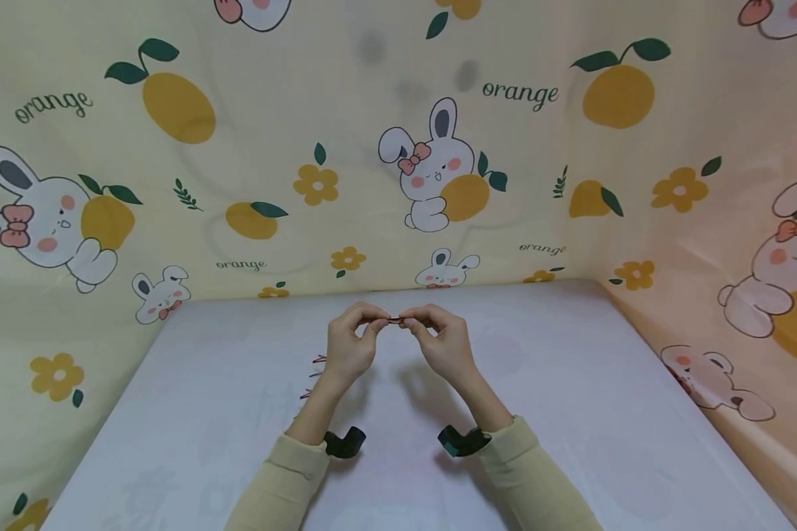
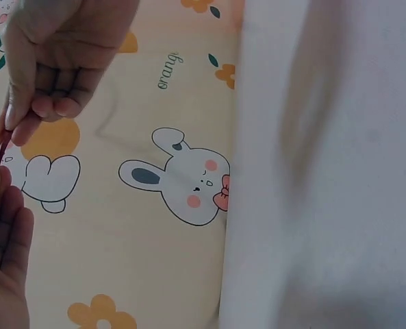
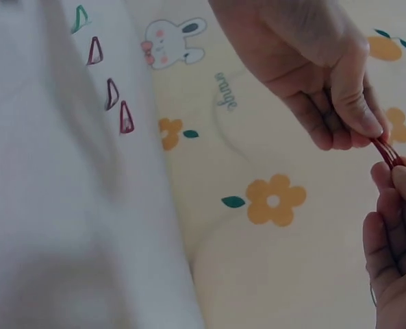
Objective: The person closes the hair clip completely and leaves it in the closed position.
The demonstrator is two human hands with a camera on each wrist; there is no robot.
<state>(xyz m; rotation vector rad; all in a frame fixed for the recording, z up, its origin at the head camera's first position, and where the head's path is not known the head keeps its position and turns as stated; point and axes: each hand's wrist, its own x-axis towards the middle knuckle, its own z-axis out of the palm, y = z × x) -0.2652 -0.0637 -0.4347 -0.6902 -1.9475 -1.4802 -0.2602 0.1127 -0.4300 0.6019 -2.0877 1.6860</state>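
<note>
A red snap hair clip (image 1: 395, 320) is held above the far part of the table, stretched between both hands. My left hand (image 1: 350, 346) pinches one end with thumb and forefinger. The other end is pinched by my right hand (image 1: 442, 345) in the same way. In the right wrist view the clip (image 3: 387, 150) shows as thin red strips between the fingertips, which partly cover it. The remaining fingers of both hands are bent loosely beneath.
Beside the left forearm, several triangular hair clips lie in a row on the white table (image 1: 571, 383). Among them are a dark red clip (image 3: 125, 118) and a green clip (image 3: 79, 19). A patterned curtain (image 1: 345, 147) rises behind the table and along its sides.
</note>
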